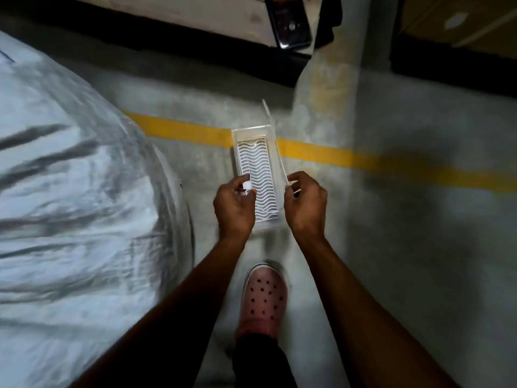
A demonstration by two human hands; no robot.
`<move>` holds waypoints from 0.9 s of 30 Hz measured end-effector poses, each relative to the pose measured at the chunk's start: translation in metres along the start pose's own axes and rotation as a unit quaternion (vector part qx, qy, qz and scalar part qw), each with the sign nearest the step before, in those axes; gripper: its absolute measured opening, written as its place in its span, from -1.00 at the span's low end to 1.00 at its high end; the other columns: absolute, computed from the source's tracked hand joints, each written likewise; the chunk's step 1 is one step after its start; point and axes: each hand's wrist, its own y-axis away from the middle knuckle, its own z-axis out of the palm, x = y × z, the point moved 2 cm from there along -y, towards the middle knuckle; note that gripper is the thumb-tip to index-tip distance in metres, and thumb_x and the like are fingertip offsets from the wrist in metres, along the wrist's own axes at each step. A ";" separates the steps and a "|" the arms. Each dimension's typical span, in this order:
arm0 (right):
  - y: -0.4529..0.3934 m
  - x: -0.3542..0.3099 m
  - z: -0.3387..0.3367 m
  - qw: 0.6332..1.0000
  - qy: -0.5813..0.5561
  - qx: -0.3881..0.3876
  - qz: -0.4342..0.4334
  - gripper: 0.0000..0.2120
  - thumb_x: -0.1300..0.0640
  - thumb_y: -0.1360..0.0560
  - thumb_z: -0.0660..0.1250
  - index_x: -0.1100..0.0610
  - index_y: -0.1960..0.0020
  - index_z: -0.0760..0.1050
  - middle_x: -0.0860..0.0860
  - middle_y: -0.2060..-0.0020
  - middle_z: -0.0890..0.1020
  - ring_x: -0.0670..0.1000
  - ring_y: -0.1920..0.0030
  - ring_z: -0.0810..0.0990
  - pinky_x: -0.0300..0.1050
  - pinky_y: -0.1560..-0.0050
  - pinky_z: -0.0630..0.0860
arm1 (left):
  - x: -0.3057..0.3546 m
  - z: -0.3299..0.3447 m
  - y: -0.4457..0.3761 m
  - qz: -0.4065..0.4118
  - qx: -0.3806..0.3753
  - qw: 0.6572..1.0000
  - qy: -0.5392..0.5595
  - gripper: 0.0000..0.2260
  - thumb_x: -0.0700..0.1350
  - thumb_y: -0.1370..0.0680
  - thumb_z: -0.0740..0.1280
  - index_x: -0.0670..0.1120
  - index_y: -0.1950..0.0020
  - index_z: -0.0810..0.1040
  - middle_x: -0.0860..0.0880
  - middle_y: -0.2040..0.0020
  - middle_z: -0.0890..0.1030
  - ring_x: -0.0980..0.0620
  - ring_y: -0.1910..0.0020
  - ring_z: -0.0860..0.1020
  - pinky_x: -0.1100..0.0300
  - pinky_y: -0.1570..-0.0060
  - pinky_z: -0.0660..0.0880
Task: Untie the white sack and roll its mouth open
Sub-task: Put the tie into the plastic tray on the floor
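The big white sack (64, 191) fills the left side of the head view, creased and blurred; its tie and mouth are not visible. Between my hands, over the floor, is a clear plastic box (256, 175) with a white wavy insert and an open lid. My left hand (235, 204) grips the box's left edge and pinches a small white piece. My right hand (305, 204) holds the right edge, by the raised lid. Both hands are to the right of the sack, not touching it.
Grey concrete floor (391, 233) with a yellow painted line (363, 159) running across. My foot in a pink perforated clog (264, 298) stands below the hands. A dark-based wooden structure (195, 29) and a shiny dark object (291, 23) lie at the top.
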 end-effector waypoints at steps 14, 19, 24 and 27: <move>-0.010 0.053 0.064 0.955 0.252 -0.079 -0.135 -0.75 0.28 -0.52 0.36 0.17 -0.19 0.60 0.19 -0.07 0.61 0.27 -0.12 0.58 0.10 0.06 0.59 | -0.062 0.030 -0.031 0.071 0.002 0.959 -0.274 -0.71 0.06 -0.56 0.46 0.07 -0.27 0.67 -0.07 -0.10 0.52 -0.11 -0.16 0.57 -0.08 -0.09 0.57; -0.020 0.071 0.075 0.903 0.381 -0.062 -0.189 -0.80 0.21 -0.47 0.40 0.13 -0.09 0.65 0.19 -0.03 0.60 0.28 -0.03 0.59 0.08 0.07 0.54 | -0.068 0.039 -0.038 0.090 0.000 0.948 -0.304 -0.71 0.01 -0.59 0.43 0.12 -0.33 0.63 -0.05 -0.16 0.48 -0.10 -0.17 0.53 -0.10 -0.02 0.58; -0.021 0.083 0.082 0.890 0.397 -0.107 -0.196 -0.82 0.21 -0.51 0.35 0.14 -0.08 0.64 0.23 -0.19 0.56 0.31 -0.12 0.56 0.16 0.01 0.56 | -0.079 0.048 -0.042 0.092 -0.006 0.962 -0.255 -0.69 -0.11 -0.60 0.40 0.15 -0.32 0.64 0.00 -0.26 0.50 -0.05 -0.18 0.58 -0.07 -0.08 0.61; -0.020 0.082 0.073 0.936 0.285 -0.135 -0.154 -0.74 0.17 -0.55 0.39 0.11 -0.23 0.64 0.22 -0.39 0.47 0.33 -0.30 0.49 0.23 -0.15 0.58 | -0.081 0.044 -0.040 0.095 -0.003 0.976 -0.197 -0.71 -0.07 -0.63 0.37 0.13 -0.34 0.65 0.02 -0.26 0.55 0.00 -0.14 0.61 0.04 -0.13 0.60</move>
